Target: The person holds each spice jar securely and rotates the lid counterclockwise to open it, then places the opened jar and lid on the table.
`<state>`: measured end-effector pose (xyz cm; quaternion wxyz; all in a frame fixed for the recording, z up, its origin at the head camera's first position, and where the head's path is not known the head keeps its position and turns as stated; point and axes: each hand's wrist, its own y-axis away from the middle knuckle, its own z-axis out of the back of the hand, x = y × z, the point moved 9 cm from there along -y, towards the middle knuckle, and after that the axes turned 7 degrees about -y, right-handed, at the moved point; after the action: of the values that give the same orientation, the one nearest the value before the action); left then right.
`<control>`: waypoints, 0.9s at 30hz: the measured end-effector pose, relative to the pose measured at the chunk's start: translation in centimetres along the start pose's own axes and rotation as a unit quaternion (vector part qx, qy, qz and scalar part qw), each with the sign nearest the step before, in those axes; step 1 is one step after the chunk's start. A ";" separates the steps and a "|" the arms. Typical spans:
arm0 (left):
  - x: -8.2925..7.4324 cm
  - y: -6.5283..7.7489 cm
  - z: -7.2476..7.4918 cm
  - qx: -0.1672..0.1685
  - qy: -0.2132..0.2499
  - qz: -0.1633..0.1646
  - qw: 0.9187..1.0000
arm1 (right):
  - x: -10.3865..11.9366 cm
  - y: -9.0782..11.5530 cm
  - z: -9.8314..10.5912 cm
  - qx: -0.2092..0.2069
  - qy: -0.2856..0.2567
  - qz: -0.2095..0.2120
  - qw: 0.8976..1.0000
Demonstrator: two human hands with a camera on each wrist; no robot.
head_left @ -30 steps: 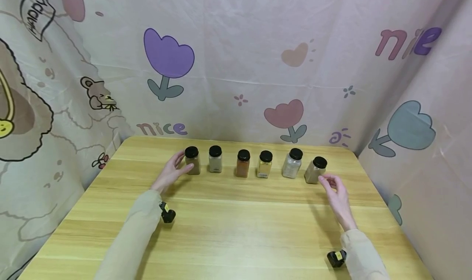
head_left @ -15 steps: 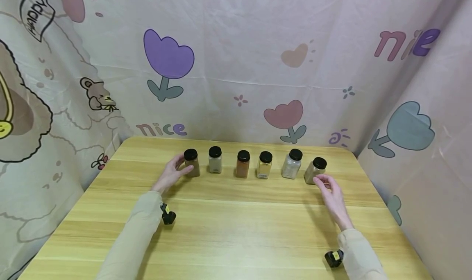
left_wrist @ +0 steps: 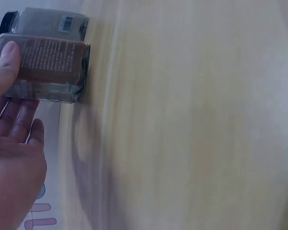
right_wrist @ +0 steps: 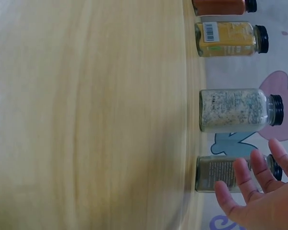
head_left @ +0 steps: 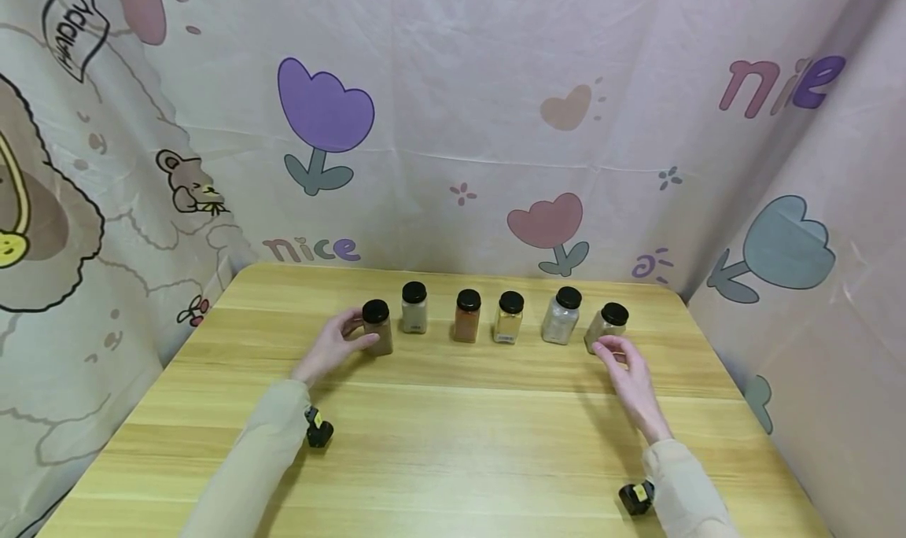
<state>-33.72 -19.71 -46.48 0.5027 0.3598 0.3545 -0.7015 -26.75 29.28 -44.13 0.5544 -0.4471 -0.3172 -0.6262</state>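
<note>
My left hand (head_left: 334, 348) grips a square glass spice jar of brown powder (head_left: 378, 337) with a black lid. In the left wrist view the thumb lies across the printed side of this spice jar (left_wrist: 48, 62), and the fingers pass behind it. At the right end of the row stands a spice jar of greyish-brown powder (head_left: 602, 332). My right hand (head_left: 630, 377) is in front of that jar, its fingers spread and loosely bent in the right wrist view and holding nothing. Whether a fingertip touches the jar I cannot tell.
Between the hands stand a jar of pale grey powder (head_left: 414, 314), an orange-red one (head_left: 466, 326), a yellow one (head_left: 507, 326) and a whitish one (head_left: 561, 323). All are upright near the back of the wooden table (head_left: 453, 444), before a printed curtain (head_left: 425, 129).
The brown spice jar has come forward and slightly right in my left hand. My right hand has shifted left across the front of the greyish-brown jar, which stays in place.
</note>
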 end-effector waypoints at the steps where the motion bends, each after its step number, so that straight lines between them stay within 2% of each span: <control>1: -0.1 0.0 -0.1 0.001 0.001 -0.008 1.000 | 0.0 0.0 -0.1 0.003 0.000 0.001 1.000; 5: -0.6 0.2 -0.7 0.006 0.003 -0.024 1.000 | 0.1 -0.1 -0.7 0.016 -0.001 0.009 1.000; 12: -1.3 0.8 -2.0 0.025 0.003 -0.013 1.000 | 1.2 -0.1 -2.2 0.047 -0.039 0.042 0.997; 21: -2.8 1.1 -4.5 0.045 0.032 -0.027 0.998 | 2.5 0.0 -4.6 0.068 -0.097 0.061 0.991; 27: -3.7 1.5 -6.2 0.047 0.027 -0.029 0.998 | 3.5 0.5 -6.8 0.088 -0.122 0.072 0.986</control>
<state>-30.48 -13.04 -46.54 0.4554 0.3912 0.3446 -0.7217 -27.60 21.69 -43.67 0.5923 -0.4918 -0.4032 -0.4948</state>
